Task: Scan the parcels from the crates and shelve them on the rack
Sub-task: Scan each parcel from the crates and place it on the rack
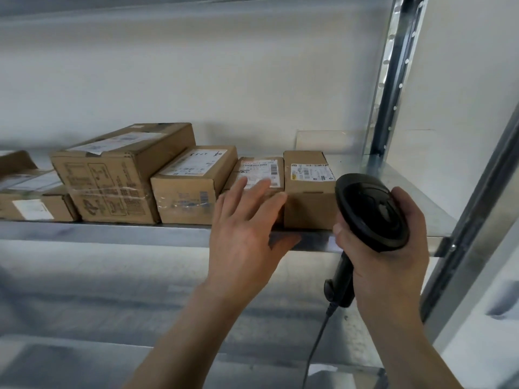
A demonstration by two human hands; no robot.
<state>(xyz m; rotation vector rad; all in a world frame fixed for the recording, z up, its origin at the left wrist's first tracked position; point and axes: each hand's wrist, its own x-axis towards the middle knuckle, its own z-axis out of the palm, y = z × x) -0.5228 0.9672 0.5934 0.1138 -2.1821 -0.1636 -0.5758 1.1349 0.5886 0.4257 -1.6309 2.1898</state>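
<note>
Shelving step: left hand [247, 220], fingers straight, rests released against the small parcel [259, 175] on the rack shelf [140, 234], second from right. Right hand [393, 248] grips the scanner [370, 214]; next up, likely another parcel from the crates.

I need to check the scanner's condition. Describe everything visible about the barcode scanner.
The barcode scanner is a black, plastic-looking handheld unit with a broad rounded head and a narrower handle pointing down. A dark cable leaves the bottom of the handle. The right hand grips it around the neck, holding it roughly upright before the shelf edge, just right of the rightmost cardboard box. Its scan window is not visible.
</note>
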